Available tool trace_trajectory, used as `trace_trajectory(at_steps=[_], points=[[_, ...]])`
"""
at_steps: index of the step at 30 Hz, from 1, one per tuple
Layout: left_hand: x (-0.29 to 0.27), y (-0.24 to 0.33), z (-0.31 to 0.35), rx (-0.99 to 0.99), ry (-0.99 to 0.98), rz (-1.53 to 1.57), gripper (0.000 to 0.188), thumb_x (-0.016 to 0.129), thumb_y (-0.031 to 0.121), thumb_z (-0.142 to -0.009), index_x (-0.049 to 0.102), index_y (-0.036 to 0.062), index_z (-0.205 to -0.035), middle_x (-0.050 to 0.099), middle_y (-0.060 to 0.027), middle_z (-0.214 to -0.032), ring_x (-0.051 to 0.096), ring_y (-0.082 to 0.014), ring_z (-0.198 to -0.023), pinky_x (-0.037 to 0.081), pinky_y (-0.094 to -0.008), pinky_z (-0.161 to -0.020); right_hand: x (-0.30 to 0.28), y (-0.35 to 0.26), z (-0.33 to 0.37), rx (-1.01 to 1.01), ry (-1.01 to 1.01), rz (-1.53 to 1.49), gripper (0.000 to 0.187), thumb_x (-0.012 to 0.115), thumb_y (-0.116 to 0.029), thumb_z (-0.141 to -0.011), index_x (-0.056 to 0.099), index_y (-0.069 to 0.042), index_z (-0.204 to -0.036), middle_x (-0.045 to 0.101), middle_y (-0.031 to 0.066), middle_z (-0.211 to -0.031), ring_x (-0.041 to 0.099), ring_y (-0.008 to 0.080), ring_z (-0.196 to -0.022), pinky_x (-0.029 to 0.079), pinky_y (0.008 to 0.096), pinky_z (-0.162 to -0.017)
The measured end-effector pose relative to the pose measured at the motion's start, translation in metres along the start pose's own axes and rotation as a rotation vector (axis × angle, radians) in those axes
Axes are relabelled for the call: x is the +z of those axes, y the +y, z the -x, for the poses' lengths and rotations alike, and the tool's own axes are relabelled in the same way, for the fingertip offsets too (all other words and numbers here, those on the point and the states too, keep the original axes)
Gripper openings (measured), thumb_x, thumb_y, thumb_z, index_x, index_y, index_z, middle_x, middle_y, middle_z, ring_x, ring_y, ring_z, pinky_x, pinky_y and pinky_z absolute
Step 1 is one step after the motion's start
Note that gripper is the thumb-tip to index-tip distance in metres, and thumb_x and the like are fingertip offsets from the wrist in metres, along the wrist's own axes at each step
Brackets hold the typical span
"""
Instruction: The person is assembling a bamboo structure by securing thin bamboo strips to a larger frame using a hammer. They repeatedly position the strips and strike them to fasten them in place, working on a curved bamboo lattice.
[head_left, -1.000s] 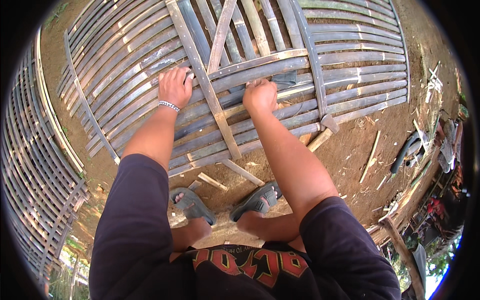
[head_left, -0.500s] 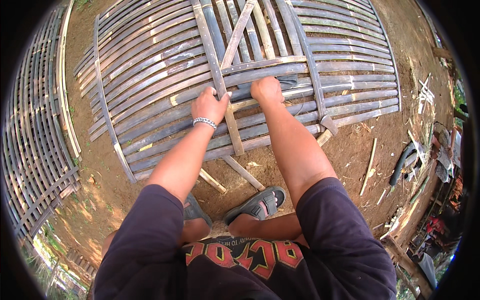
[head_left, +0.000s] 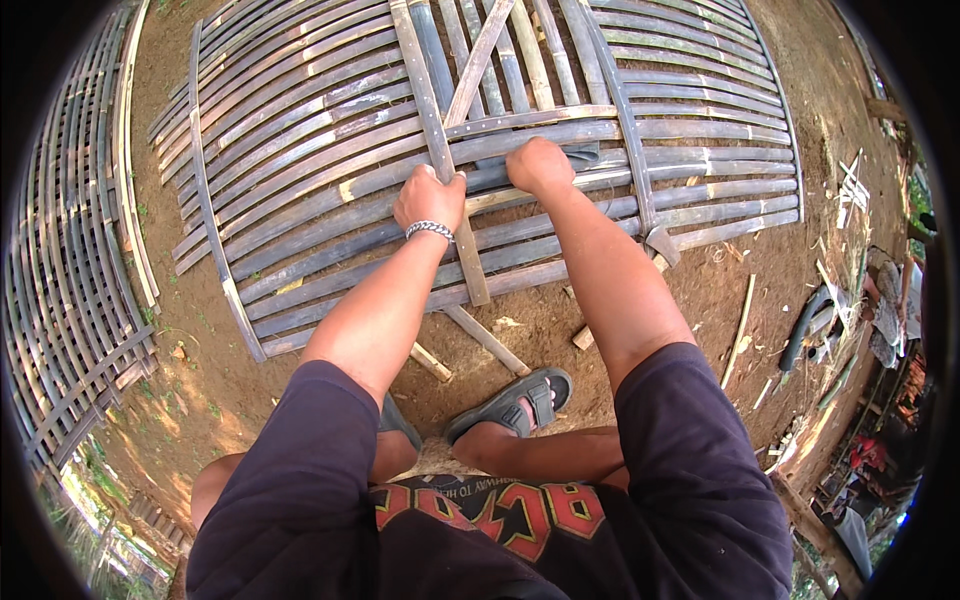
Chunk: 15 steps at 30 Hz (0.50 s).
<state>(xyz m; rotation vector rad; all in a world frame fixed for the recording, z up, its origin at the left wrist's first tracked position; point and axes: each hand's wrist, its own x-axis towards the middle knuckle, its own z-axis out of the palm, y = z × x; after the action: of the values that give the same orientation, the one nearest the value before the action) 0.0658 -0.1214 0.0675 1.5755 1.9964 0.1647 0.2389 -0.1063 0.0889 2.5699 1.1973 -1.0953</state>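
My left hand [head_left: 430, 200], with a chain bracelet at its wrist, is closed around the edge of a long bamboo crosspiece [head_left: 471, 262], its thumb near the strip's top face. To its right my right hand [head_left: 540, 167] is a fist on a dark slat [head_left: 488, 180] lying across the panel between two crosspieces. The fingers' undersides are hidden in both hands. Both hands rest over a large slatted bamboo panel [head_left: 330, 165] on the ground. A diagonal bamboo strip [head_left: 480, 62] crosses the slats beyond my hands.
A hatchet [head_left: 662, 245] lies at the panel's near right edge, its handle partly behind my right forearm. Another slatted panel [head_left: 70, 220] stands at the left. Bamboo offcuts [head_left: 738, 330] and dark pipe-like pieces [head_left: 805, 325] lie on the dirt at the right. My sandal [head_left: 515, 405] is below the panel.
Both hands have shifted slightly up and to the right in the view, still closed. My right forearm has moved right and now covers more of the hatchet's handle.
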Motion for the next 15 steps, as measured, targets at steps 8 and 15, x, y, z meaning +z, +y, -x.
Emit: trace_trajectory(at_steps=[8, 15], points=[[-0.006, 0.007, 0.004, 0.005, -0.012, 0.012, 0.046, 0.076, 0.048, -0.078, 0.069, 0.0036, -0.089, 0.073, -0.0211, -0.088, 0.07, -0.0406, -0.088, 0.054, -0.0493, -0.079, 0.018, 0.021, -0.024, -0.056, 0.059, -0.071, 0.04, 0.059, -0.023, -0.089, 0.071, 0.003, -0.117, 0.065, 0.0238, -0.131, 0.062, 0.0382, -0.123, 0.049, 0.0473, -0.103], [0.004, -0.003, 0.0, 0.039, 0.018, -0.002, 0.046, 0.075, 0.045, -0.081, 0.068, 0.0015, -0.094, 0.073, -0.0227, -0.092, 0.07, -0.0412, -0.091, 0.054, -0.0502, -0.081, 0.021, 0.008, -0.02, -0.044, 0.082, -0.207, 0.038, 0.06, -0.022, -0.088, 0.071, 0.005, -0.112, 0.064, 0.0302, -0.127, 0.062, 0.0406, -0.121, 0.05, 0.0447, -0.103]])
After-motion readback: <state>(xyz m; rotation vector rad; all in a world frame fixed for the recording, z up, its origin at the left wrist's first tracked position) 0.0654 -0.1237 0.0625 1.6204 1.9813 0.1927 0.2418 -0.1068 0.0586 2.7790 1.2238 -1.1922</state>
